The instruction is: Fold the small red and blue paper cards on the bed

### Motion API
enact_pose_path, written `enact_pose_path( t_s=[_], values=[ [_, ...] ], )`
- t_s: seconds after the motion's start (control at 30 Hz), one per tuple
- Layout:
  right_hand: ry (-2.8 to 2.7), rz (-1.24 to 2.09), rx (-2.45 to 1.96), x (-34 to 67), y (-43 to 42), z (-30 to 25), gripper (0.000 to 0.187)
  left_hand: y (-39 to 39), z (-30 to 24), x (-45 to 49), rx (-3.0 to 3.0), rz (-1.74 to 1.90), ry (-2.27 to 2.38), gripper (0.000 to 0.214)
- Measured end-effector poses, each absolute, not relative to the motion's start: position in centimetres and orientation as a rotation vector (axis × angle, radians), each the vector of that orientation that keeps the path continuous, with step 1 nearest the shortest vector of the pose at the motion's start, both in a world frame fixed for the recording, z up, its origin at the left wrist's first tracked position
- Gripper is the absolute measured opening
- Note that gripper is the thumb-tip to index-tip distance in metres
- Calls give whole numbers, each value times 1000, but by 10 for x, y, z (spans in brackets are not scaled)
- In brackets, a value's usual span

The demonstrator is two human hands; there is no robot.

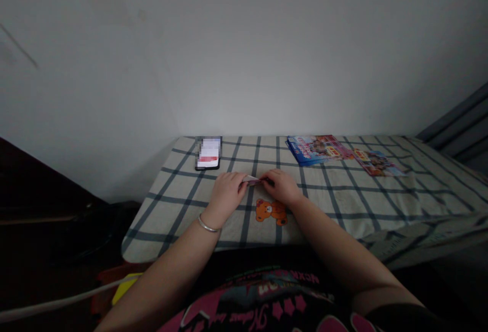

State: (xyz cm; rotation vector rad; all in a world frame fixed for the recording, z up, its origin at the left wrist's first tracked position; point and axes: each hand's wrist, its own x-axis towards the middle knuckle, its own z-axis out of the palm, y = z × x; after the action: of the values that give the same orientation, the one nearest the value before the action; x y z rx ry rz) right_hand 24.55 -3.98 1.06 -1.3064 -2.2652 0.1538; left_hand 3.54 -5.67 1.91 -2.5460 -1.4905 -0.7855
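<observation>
Between my two hands, just above or on the checked tablecloth, is a small, thin, pale piece that looks like folded paper. My left hand is closed on its left end, with a silver bangle on that wrist. Its right end is pinched in the fingers of my right hand. Most of the paper is hidden by my fingers. Closer to me, by my right wrist, an orange teddy bear picture lies flat on the cloth; my right arm borders its right side.
A phone with a lit screen lies at the back left of the table. Colourful booklets are stacked at the back right, with another bright sheet beside them. The checked tablecloth reaches the white wall.
</observation>
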Motion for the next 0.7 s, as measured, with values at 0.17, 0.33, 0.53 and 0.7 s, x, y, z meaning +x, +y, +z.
enact_pose_path(
  t_s=[0.17,0.33,0.53,0.7],
  values=[
    [-2213,125,-1362,247,-38,10,12,-55,17,34,-2534,-822,-1521,14],
    [-2141,112,-1393,249,-36,9,13,-55,18,34,-2535,-833,-1542,12],
    [-2059,79,-1468,252,-35,9,12,-56,20,33,-2535,-859,-1533,11],
    [-2004,63,-1526,254,-33,8,13,-55,19,33,-2548,-883,-1533,11]
  ],
)
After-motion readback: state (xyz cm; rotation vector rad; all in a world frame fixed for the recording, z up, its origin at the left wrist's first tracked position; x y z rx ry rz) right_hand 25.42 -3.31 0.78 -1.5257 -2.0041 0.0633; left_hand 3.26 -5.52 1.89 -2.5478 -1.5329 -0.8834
